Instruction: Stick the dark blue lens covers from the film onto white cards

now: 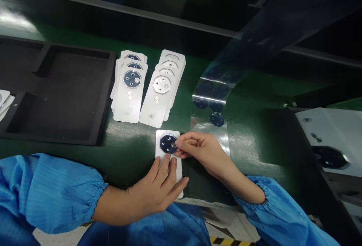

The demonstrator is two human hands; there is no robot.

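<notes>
A white rectangular panel point(178, 171) with rounded corners lies on the green table in front of me. My left hand point(161, 185) rests on its lower part with the fingers spread. Over the panel's octagonal area lies a dark octagonal sticker point(165, 145) with several holes. My right hand point(195, 148) pinches the sticker's right edge between thumb and fingers; the fingertips partly hide that edge. To the right of the panel, a clear film strip point(209, 127) carries more dark octagonal stickers and curves up toward the back.
Two overlapping stacks stand beyond my hands: white panels with dark octagons point(127, 106) and white panels with pale octagons point(152, 108). A black compartment tray point(98, 125) is at left. Another black tray point(308, 155) holds a white panel point(336, 125) at right.
</notes>
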